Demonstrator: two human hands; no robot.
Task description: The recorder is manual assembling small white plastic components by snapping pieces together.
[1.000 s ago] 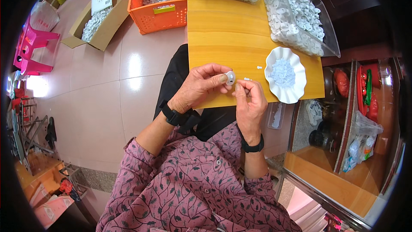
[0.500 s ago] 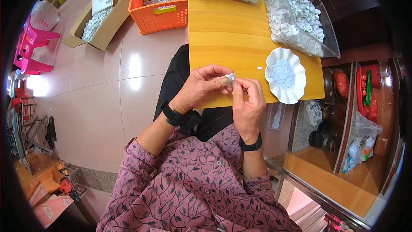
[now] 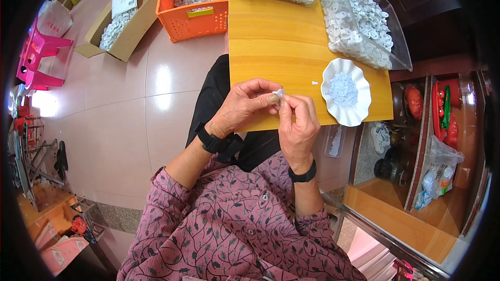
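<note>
Over the table's near edge, my left hand [image 3: 239,105] pinches a small white plastic piece [image 3: 279,93] between thumb and forefinger. The thumb and fingertips of my right hand [image 3: 298,131] are closed against the piece's right side. Whatever those fingertips may hold is covered. On the yellow wooden table [image 3: 281,36], a tiny white peg-like part [image 3: 314,82] lies just left of a white scalloped dish [image 3: 355,116]. A heap of small pale blue parts [image 3: 342,90] fills the dish's middle.
Clear bins of white round plastic pieces [image 3: 346,34] stand at the table's far and right sides. An orange basket [image 3: 192,27] and an open cardboard box [image 3: 127,41] sit beyond it, left. Shelves [image 3: 396,192] stand at right; a small clear tray [image 3: 334,141] is below the table edge.
My right hand has shifted slightly left, its fingertips closer in on the white piece. The piece looks turned a little. My left hand stays nearly still.
</note>
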